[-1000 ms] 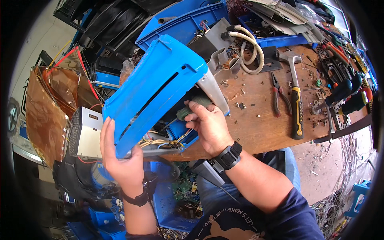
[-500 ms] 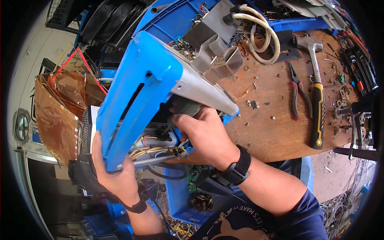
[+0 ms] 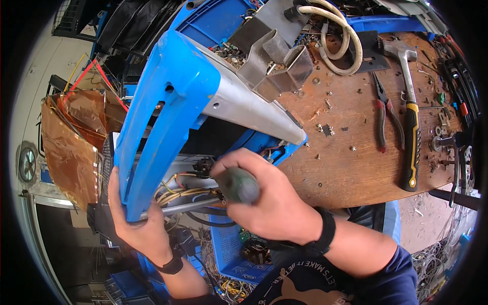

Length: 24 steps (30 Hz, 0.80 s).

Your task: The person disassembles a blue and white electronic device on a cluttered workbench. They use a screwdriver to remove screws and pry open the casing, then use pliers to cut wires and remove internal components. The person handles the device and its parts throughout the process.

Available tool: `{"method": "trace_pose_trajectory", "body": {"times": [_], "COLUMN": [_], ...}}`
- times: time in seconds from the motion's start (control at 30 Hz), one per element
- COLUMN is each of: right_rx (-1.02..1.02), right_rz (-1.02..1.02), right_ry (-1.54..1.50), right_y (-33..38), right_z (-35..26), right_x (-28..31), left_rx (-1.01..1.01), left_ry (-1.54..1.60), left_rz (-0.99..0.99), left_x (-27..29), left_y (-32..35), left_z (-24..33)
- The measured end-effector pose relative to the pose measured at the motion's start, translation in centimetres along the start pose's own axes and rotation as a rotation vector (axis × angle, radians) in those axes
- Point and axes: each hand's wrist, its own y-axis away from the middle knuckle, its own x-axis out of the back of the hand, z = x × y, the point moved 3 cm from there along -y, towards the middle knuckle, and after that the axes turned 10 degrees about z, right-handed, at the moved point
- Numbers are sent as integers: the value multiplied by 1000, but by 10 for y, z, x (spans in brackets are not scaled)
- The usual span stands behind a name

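A blue plastic housing (image 3: pixel 195 81) with a silver metal side (image 3: pixel 254 109) stands tilted at the table's left edge. My left hand (image 3: pixel 140 229) grips its lower corner, thumb on the near side and fingers round the outer edge. In my right hand (image 3: pixel 277 201) is a screwdriver (image 3: pixel 239 185), its thick green handle pointing up toward me. The fist hides its shaft and tip. It is at the housing's open side, close to a black connector (image 3: pixel 203 166) and a bundle of yellowish wires (image 3: pixel 183 197).
Pliers (image 3: pixel 386 112) and a hammer (image 3: pixel 410 122) lie on the wooden table (image 3: pixel 345 178) at the right, among loose screws. A bent metal bracket (image 3: pixel 279 66) and a thick white cable (image 3: pixel 358 48) are behind. Below stands a blue crate (image 3: pixel 229 254).
My right hand has drawn the screwdriver out of the housing's dark inside, toward me, and turned its handle upward. The housing has shifted slightly left; my left hand still holds its corner.
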Motion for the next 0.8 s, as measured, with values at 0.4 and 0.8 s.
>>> {"method": "trace_pose_trajectory", "body": {"times": [0.4, 0.8], "right_rx": [-109, -163], "right_rz": [28, -87], "right_ry": [90, 71], "right_y": [42, 43], "right_z": [-20, -15], "right_x": [57, 52], "left_rx": [-4, 13], "left_ry": [-50, -48], "left_rz": [17, 42], "left_x": [0, 0], "left_y": [1, 2], "left_z": [2, 1]}}
